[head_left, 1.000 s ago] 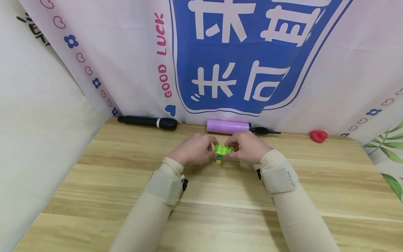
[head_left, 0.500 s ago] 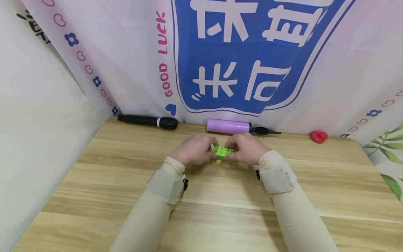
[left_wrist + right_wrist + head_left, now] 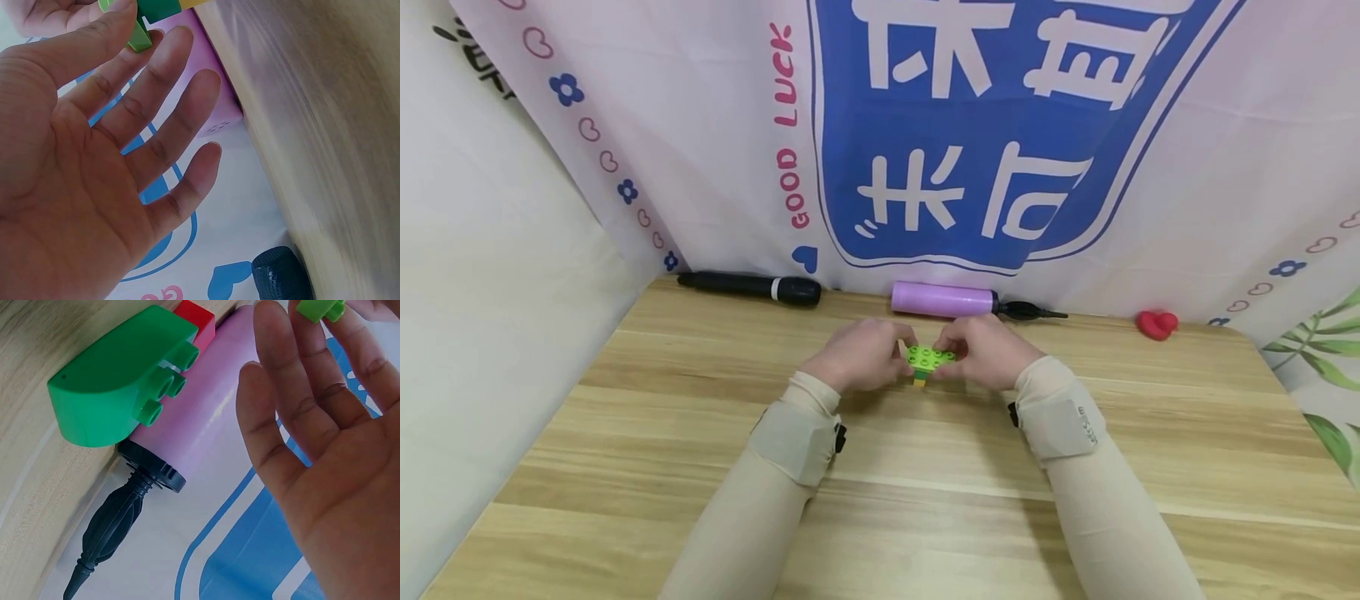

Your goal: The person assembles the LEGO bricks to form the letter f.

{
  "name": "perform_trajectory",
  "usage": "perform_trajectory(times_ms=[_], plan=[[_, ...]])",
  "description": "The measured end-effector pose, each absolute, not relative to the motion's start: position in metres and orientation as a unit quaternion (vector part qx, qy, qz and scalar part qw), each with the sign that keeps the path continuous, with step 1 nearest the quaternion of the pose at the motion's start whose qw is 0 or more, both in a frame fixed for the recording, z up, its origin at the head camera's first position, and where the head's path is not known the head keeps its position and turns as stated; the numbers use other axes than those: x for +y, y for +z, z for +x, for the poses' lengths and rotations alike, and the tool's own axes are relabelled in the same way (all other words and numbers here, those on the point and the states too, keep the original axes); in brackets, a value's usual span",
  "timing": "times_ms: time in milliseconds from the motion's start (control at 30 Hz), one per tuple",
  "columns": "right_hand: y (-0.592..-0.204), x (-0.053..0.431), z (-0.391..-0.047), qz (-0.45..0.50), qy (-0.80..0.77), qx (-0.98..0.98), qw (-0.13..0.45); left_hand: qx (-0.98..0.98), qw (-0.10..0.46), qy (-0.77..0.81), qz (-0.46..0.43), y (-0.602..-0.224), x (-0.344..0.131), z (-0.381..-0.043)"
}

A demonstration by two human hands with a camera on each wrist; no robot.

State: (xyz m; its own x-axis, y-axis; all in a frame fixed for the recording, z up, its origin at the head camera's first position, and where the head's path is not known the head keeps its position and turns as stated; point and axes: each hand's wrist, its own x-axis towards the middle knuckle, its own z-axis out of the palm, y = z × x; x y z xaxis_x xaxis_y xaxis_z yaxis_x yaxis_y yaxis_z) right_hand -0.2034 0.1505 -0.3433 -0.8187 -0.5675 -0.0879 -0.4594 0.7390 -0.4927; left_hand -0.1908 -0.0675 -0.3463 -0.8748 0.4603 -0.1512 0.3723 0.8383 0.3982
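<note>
A lime-green studded toy brick (image 3: 930, 358) sits atop a dark green brick (image 3: 159, 9) and a yellow piece (image 3: 919, 383), near the table's middle. My left hand (image 3: 865, 354) pinches the lime brick's left end between thumb and index finger; its other fingers spread apart in the left wrist view. From the other side, my right hand (image 3: 988, 352) pinches the right end with its fingertips. The right wrist view has a rounded green brick (image 3: 112, 381) with studs and a red brick (image 3: 201, 322) beside it, both hidden behind my right hand in the head view.
A purple hand pump (image 3: 942, 300) with a black nozzle lies along the table's back edge, just behind my hands. Left of it is a long black rod (image 3: 748, 287) with a white band. A small red figure (image 3: 1157, 325) stands at back right, before the printed cloth (image 3: 715, 167).
Both hands keep their pinch and have barely moved. A red bit that showed by my right fingers a second ago is now out of sight in the head view.
</note>
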Motion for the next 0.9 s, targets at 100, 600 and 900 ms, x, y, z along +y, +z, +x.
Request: perform_trajectory(times_ms=[100,600,900], plan=[[-0.3424,0.1503,-0.2032,-0.279,-0.234,0.924,0.115,0.952,0.120,0.182,0.216,-0.3467,-0.0681,-0.1911],[-0.3380,0.1502,-0.2011,-0.291,-0.224,0.925,0.097,0.953,0.111,0.166,0.226,-0.3498,-0.0668,-0.1929],[-0.3385,0.1503,-0.2009,-0.289,-0.223,0.925,0.100,0.954,0.116,0.163,0.224,-0.3487,-0.0663,-0.1917]])
